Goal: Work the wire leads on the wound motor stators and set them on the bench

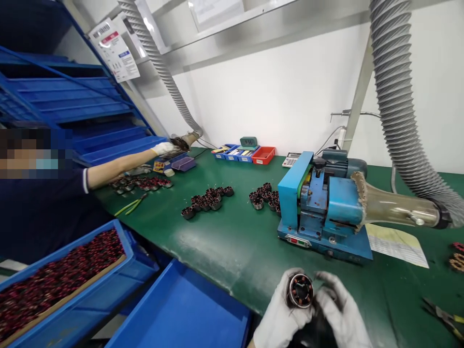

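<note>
My left hand (281,309), in a white glove, is closed around a small motor stator (300,291) with a metal rim and copper windings. The stator's open face is turned up toward me, near the table's front edge. Just to its right is my right hand (340,309), also gloved, its fingers curled together and slightly blurred. What those fingers pinch, if anything, cannot be made out. Beyond my hands stands a blue belt machine (322,208). To its left sit a group of similar stators (266,194) and another group (206,200).
A co-worker's gloved hand (165,148) reaches across at the left. Blue bins stand below, one bin (141,256) full of red-wound parts. Pliers (444,316) lie at right, green cutters (130,206) at left. A grey hose (395,72) hangs beside the machine. Small trays (264,155) line the wall.
</note>
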Available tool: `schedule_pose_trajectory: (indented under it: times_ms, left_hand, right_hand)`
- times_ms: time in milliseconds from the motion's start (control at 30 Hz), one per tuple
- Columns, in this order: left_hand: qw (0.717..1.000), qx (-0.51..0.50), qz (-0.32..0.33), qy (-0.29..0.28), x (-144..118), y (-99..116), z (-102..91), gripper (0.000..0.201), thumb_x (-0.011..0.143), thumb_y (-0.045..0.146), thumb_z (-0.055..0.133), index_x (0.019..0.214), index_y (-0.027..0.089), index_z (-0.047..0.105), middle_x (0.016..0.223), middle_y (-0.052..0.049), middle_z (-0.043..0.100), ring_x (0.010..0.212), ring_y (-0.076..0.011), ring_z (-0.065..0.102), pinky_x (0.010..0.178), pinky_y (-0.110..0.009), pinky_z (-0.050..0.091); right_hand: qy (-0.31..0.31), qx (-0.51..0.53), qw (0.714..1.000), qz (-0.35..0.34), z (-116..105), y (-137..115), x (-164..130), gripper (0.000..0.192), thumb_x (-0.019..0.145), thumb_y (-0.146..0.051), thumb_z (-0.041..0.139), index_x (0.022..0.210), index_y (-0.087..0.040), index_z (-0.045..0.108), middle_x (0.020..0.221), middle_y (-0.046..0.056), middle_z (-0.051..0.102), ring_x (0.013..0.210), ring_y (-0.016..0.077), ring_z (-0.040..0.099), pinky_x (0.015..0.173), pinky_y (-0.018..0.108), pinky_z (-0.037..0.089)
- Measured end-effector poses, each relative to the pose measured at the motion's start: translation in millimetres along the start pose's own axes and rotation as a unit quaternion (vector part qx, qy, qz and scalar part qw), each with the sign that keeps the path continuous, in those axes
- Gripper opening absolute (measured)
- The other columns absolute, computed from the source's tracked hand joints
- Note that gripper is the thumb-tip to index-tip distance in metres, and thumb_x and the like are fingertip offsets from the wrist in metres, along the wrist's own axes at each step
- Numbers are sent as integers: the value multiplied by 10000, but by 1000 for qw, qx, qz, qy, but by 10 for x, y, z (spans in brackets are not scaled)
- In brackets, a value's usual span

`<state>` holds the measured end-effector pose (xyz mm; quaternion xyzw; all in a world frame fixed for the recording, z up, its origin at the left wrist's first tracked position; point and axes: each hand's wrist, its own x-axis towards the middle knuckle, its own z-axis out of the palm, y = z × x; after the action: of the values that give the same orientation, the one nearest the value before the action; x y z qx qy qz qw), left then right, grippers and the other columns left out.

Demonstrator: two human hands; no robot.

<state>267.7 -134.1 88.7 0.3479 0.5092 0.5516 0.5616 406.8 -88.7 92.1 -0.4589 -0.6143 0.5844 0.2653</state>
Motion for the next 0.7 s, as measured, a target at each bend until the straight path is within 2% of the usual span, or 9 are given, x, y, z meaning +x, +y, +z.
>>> schedule_pose_trajectory:
  times_ms: [67,167,267,333,400,533,567,600,700]
  left_hand:
    - [999,-42,-11,32,38,-32,114,505,549,242,786,983,205,530,919,-50,631,861,-204,614,820,-332,500]
    - [994,-83,-27,71,84,-145,242,420,592,350,768,916,198,547,888,-55,624,845,-202,619,819,-348,506]
    - [994,-61,-16,84,77,-170,354,315,707,439,648,894,205,551,857,-54,606,817,-200,618,749,-336,518]
    - [995,-6,28,97,51,-129,428,296,679,382,675,888,206,561,860,-51,595,819,-197,605,746,-311,507]
    - [986,67,91,119,30,-83,503,309,613,283,718,871,202,568,872,-50,585,829,-189,587,773,-284,486]
    - [970,123,173,115,70,-54,633,384,553,158,705,901,203,550,910,-43,567,776,-146,559,704,-224,475]
    - [974,108,174,99,104,-56,658,417,547,145,704,928,206,546,920,-40,564,748,-134,553,676,-215,475]
    - [979,83,167,82,148,-59,680,449,544,139,708,956,209,543,936,-40,564,736,-128,551,663,-213,477]
    - [986,20,154,68,332,-65,740,490,543,151,738,994,212,558,1018,-56,568,840,-159,573,755,-248,493]
  right_hand:
    - [43,132,990,36,-75,-43,26,528,736,-629,555,1023,-187,585,938,109,667,888,263,619,783,340,492]
    - [23,224,974,12,-128,-119,81,446,645,-556,702,847,-164,639,861,101,671,811,244,619,766,341,492]
    - [43,257,965,-13,-141,-216,109,309,587,-398,797,742,-161,673,757,65,672,720,193,607,692,292,493]
    - [86,303,949,-11,-176,-278,129,271,519,-314,842,663,-152,680,705,52,668,663,161,596,642,249,487]
    - [103,394,914,4,-269,-311,159,263,479,-251,865,636,-150,679,653,26,650,590,112,562,565,194,461]
    - [190,571,798,-29,-553,-179,200,310,477,-231,866,725,-207,681,659,-35,624,555,66,520,544,156,461]
    - [225,553,801,-51,-598,-107,192,304,509,-252,851,761,-220,683,716,-27,645,610,84,556,594,174,487]
    - [242,503,826,-75,-618,-30,179,288,560,-279,823,807,-224,686,793,-4,665,690,114,593,654,200,508]
    - [168,275,934,-154,-520,134,140,377,633,-310,721,991,-202,671,1008,83,667,947,239,615,852,336,507]
